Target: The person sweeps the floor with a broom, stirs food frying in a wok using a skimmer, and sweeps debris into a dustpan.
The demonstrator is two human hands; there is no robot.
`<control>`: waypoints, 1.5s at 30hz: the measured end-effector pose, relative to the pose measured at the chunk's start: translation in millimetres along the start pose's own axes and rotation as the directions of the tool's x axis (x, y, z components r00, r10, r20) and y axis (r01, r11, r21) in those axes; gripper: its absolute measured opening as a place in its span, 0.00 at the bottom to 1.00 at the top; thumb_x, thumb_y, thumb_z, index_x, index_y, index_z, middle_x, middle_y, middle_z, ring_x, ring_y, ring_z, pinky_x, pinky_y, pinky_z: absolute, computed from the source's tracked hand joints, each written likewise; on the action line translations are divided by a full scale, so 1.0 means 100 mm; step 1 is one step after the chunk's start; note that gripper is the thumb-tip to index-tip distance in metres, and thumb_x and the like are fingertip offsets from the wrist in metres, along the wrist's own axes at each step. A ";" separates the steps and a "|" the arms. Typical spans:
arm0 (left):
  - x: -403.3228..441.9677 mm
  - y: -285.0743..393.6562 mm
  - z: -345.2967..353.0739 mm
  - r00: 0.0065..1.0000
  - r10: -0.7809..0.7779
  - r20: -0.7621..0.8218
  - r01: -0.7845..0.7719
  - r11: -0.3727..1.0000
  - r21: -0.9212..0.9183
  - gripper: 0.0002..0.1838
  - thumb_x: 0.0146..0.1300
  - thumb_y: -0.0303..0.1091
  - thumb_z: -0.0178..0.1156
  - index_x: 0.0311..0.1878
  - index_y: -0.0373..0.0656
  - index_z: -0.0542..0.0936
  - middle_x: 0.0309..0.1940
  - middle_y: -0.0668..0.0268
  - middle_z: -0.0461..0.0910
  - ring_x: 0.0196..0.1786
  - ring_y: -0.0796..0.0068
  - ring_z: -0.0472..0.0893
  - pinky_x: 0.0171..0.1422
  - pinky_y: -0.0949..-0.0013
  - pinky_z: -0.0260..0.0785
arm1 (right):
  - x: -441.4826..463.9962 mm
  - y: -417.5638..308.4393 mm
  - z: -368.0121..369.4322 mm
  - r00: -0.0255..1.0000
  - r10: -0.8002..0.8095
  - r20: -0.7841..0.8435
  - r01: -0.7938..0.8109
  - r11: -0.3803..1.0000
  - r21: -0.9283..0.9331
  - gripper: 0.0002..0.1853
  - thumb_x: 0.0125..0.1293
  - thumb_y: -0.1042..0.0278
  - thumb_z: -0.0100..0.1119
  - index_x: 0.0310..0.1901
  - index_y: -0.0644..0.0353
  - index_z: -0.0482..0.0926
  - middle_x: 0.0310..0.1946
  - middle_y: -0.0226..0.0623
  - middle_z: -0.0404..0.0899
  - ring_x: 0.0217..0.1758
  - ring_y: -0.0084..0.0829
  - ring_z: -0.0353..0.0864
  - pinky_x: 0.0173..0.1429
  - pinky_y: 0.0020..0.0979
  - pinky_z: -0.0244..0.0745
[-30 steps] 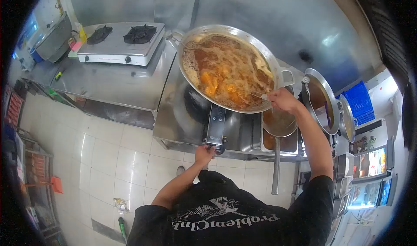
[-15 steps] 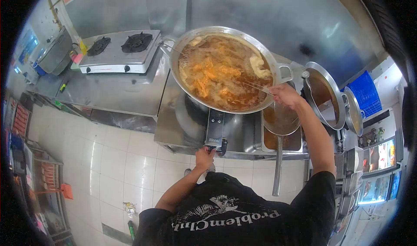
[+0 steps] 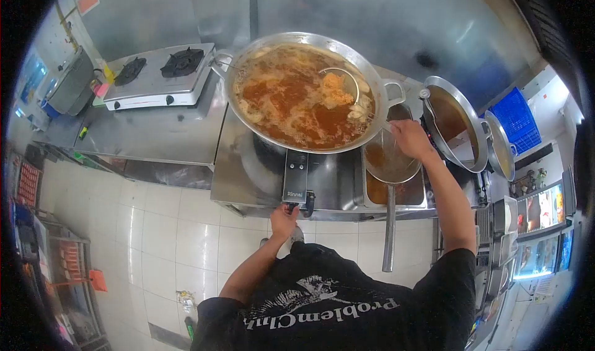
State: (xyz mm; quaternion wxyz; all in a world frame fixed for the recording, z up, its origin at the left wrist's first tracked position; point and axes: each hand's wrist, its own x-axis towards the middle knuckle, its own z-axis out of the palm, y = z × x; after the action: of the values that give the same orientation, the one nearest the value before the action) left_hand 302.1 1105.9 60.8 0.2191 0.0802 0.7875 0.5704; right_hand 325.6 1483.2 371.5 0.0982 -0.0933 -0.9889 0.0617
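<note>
A wide metal wok [image 3: 300, 148] of bubbling brown oil sits on a black burner [image 3: 295, 180] marked Rinnai. My right hand [image 3: 409, 139] is closed near the wok's right rim, around the handle of a skimmer. The skimmer's curved rim [image 3: 357, 86] shows at the right side of the oil, with golden fried pieces [image 3: 336, 89] inside it. Paler pieces [image 3: 358, 112] float beside the skimmer. Below the burner, my left hand [image 3: 284, 222] grips the control knob [image 3: 291, 207] at its front end; the fingers partly hide the knob.
A long-handled strainer [image 3: 390, 193] lies over a rectangular tray [image 3: 416, 197] right of the burner. Further right stand a pan of brown liquid [image 3: 446, 115] and another pan [image 3: 501, 149]. A two-burner stove [image 3: 161, 78] stands on the left counter. A blue crate [image 3: 517, 122] is at far right.
The skimmer's rim has come into view at the wok's right side, with fried pieces gathered in it. The orange pieces at the centre are gone from there. My left hand stays at the knob.
</note>
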 end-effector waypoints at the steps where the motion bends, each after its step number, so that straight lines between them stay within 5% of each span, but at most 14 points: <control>1: 0.04 -0.15 0.06 1.000 -0.004 0.000 0.004 1.000 -0.001 0.16 0.65 0.41 0.71 0.36 0.35 0.83 0.24 0.57 0.86 0.23 0.67 0.86 0.31 0.63 0.77 | -0.02 -0.06 -0.04 0.999 0.019 0.039 -0.016 0.997 -0.082 0.14 0.73 0.65 0.53 0.47 0.65 0.85 0.36 0.58 0.85 0.42 0.56 0.85 0.51 0.50 0.79; 6: 0.11 -0.35 0.18 0.992 0.046 -0.116 -0.038 0.997 0.070 0.17 0.60 0.43 0.73 0.35 0.35 0.84 0.25 0.55 0.86 0.30 0.59 0.87 0.37 0.58 0.77 | -0.17 -0.10 -0.04 0.999 -0.031 0.037 0.039 0.970 -0.238 0.14 0.74 0.66 0.51 0.51 0.60 0.85 0.36 0.59 0.85 0.41 0.58 0.86 0.52 0.55 0.79; 9: 0.10 -0.35 0.17 0.995 0.001 -0.095 0.003 0.999 0.040 0.17 0.60 0.42 0.72 0.35 0.35 0.84 0.25 0.55 0.86 0.28 0.60 0.87 0.36 0.59 0.76 | -0.25 -0.09 -0.04 0.988 0.106 0.115 -0.067 0.950 -0.305 0.18 0.72 0.67 0.52 0.60 0.56 0.80 0.35 0.52 0.85 0.44 0.57 0.85 0.52 0.54 0.81; 11: 0.10 -0.37 0.19 0.993 0.029 -0.115 -0.024 0.999 0.044 0.17 0.60 0.42 0.73 0.35 0.35 0.84 0.25 0.55 0.86 0.28 0.60 0.86 0.35 0.59 0.76 | -0.32 -0.10 -0.05 0.999 0.029 0.018 -0.020 0.926 -0.378 0.16 0.71 0.66 0.55 0.56 0.61 0.80 0.27 0.54 0.85 0.32 0.56 0.87 0.37 0.53 0.83; 16: 0.07 -0.30 0.15 0.993 0.036 -0.114 -0.027 0.997 0.078 0.17 0.60 0.43 0.73 0.34 0.35 0.83 0.24 0.56 0.86 0.26 0.62 0.86 0.34 0.60 0.76 | -0.53 -0.16 0.01 0.992 0.112 0.059 -0.062 0.837 -0.543 0.22 0.69 0.68 0.56 0.64 0.59 0.75 0.24 0.49 0.84 0.29 0.49 0.88 0.32 0.48 0.84; 22: 0.06 -0.52 0.17 0.992 0.071 -0.106 -0.070 0.997 0.015 0.19 0.61 0.44 0.73 0.42 0.36 0.83 0.27 0.55 0.87 0.25 0.62 0.86 0.33 0.60 0.77 | -0.71 -0.62 -0.10 0.989 0.118 0.084 -0.040 0.777 -0.628 0.28 0.66 0.71 0.56 0.69 0.57 0.70 0.28 0.46 0.86 0.28 0.45 0.88 0.31 0.43 0.84; 25: -0.03 -0.60 0.00 0.973 0.224 -0.064 -0.215 0.969 0.124 0.21 0.61 0.44 0.74 0.49 0.38 0.83 0.32 0.54 0.88 0.26 0.63 0.87 0.33 0.60 0.77 | -0.83 -0.64 -0.08 0.996 0.068 0.065 -0.013 0.779 -0.627 0.28 0.65 0.73 0.56 0.69 0.57 0.70 0.28 0.44 0.85 0.29 0.44 0.89 0.32 0.42 0.84; 28: -0.26 -0.59 -0.32 0.993 0.021 0.113 -0.027 0.998 0.052 0.23 0.61 0.44 0.74 0.53 0.39 0.83 0.35 0.55 0.88 0.25 0.65 0.87 0.33 0.62 0.78 | -0.92 -0.73 -0.13 0.997 0.054 0.054 -0.011 0.802 -0.598 0.28 0.65 0.75 0.55 0.68 0.57 0.70 0.27 0.43 0.84 0.29 0.43 0.89 0.32 0.41 0.84; 32: -0.56 -1.48 -0.80 0.998 -0.069 0.005 0.067 0.984 0.166 0.22 0.61 0.39 0.73 0.55 0.40 0.81 0.34 0.56 0.88 0.25 0.67 0.87 0.30 0.65 0.79 | -1.00 -0.74 -0.27 0.997 0.048 0.053 -0.007 0.805 -0.593 0.26 0.66 0.76 0.56 0.67 0.58 0.71 0.27 0.44 0.83 0.29 0.44 0.88 0.30 0.42 0.82; 37: -1.10 -2.01 -1.30 0.939 -0.307 -0.154 0.320 0.945 0.066 0.21 0.61 0.33 0.70 0.54 0.34 0.79 0.33 0.51 0.88 0.27 0.63 0.88 0.31 0.63 0.81 | -0.86 -0.45 -0.30 0.987 0.159 0.013 -0.125 0.821 -0.557 0.22 0.70 0.73 0.54 0.65 0.59 0.73 0.27 0.47 0.83 0.30 0.47 0.88 0.31 0.46 0.83; 39: -1.27 -2.24 -1.37 0.844 -0.463 -0.269 0.443 0.886 -0.135 0.21 0.61 0.30 0.68 0.55 0.31 0.78 0.34 0.50 0.87 0.28 0.63 0.88 0.30 0.62 0.82 | -0.66 -0.42 -0.34 0.980 0.199 0.003 -0.164 0.817 -0.553 0.20 0.71 0.73 0.53 0.64 0.60 0.74 0.27 0.48 0.83 0.30 0.49 0.88 0.31 0.47 0.83; 45: -1.56 -2.45 -1.43 0.714 -0.637 -0.291 0.572 0.770 -0.284 0.24 0.60 0.27 0.66 0.59 0.28 0.76 0.38 0.52 0.84 0.29 0.63 0.87 0.26 0.65 0.80 | 0.08 -0.06 -0.19 0.980 0.187 -0.068 -0.194 0.825 -0.531 0.20 0.72 0.72 0.50 0.65 0.60 0.75 0.31 0.52 0.85 0.37 0.53 0.89 0.40 0.51 0.84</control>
State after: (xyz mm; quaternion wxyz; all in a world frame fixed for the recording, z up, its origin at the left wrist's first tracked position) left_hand 409.1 841.4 -92.2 0.2474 -0.3109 0.7439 0.5373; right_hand 320.5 1480.7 392.2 0.0680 -0.2157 -0.9517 -0.2075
